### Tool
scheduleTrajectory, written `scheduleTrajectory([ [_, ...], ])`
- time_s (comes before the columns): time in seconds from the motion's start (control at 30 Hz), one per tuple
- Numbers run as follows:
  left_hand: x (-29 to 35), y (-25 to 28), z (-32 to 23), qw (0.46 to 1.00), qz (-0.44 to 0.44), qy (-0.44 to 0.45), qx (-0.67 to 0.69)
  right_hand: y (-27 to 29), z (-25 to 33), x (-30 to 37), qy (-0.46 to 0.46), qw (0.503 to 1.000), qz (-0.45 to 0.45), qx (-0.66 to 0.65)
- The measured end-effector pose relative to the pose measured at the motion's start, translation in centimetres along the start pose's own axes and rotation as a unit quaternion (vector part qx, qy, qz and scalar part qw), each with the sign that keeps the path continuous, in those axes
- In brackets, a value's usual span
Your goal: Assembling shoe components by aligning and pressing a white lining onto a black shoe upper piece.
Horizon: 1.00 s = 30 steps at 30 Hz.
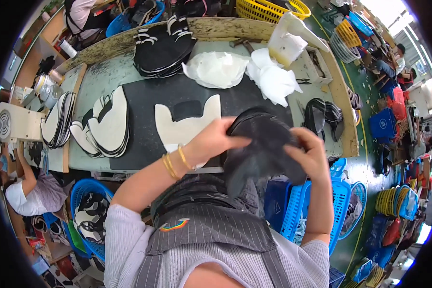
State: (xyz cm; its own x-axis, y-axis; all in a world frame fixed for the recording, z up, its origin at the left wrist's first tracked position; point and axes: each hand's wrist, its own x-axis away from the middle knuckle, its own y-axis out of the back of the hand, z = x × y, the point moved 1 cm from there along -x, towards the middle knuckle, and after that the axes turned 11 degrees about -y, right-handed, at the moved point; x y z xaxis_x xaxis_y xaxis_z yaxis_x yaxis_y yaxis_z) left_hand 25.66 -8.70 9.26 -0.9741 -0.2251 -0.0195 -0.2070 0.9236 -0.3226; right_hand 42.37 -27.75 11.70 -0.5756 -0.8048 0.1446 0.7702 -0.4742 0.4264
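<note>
My left hand [212,140] grips the left edge of a black shoe upper [261,144], its thumb lying across the piece. On the other side my right hand [308,152] pinches the same upper, somewhat blurred. The piece is held up in front of the table's near edge, its lower part smeared by motion. Beneath and beyond my hands a dark mat [141,115] covers the middle of the table. On it lies a white U-shaped upper piece [173,126] with a black patch in its notch, partly hidden by my left forearm.
Stacks of white-and-black pieces [111,126] lie left. Farther back sit a black stack [161,55], a white cloth-like bundle [216,69], white padding [273,79] and a hammer [247,46]. More dark pieces [321,115] lie right. Blue baskets [340,204] stand below the table; a raised wooden rim [216,25] edges it.
</note>
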Motion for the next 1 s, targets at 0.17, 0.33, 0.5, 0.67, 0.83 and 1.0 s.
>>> scheduleTrajectory([
  [0.17, -6.5, -3.2, -4.3, 0.732, 0.024, -0.491, -0.471, 5.0, 2.2, -1.5, 0.286, 0.921, -0.202, 0.172],
  [0.33, -4.5, -2.6, 9.8, 0.589, 0.122, -0.332, -0.726, 2.5, -10.0, -2.5, 0.209, 0.886, -0.074, 0.407],
  [0.5, -3.3, -1.1, 9.1, 0.740, 0.156, -0.308, -0.577, 0.1, -5.4, -1.1, 0.198, 0.929, -0.105, 0.295],
  [0.67, -1.4, -0.2, 6.1, 0.799, 0.025, -0.305, -0.517, -2.4, -6.8, -4.0, 0.221, 0.901, -0.007, 0.374],
  [0.83, 3.3, -2.2, 3.2, 0.955, -0.140, -0.123, -0.231, -5.3, -1.4, -2.6, 0.121, 0.990, -0.060, 0.051],
  [1.0, 5.2, -1.1, 4.5, 0.939, -0.305, -0.153, -0.028, -13.4, 2.6, -2.1, 0.196, 0.967, -0.148, 0.067],
])
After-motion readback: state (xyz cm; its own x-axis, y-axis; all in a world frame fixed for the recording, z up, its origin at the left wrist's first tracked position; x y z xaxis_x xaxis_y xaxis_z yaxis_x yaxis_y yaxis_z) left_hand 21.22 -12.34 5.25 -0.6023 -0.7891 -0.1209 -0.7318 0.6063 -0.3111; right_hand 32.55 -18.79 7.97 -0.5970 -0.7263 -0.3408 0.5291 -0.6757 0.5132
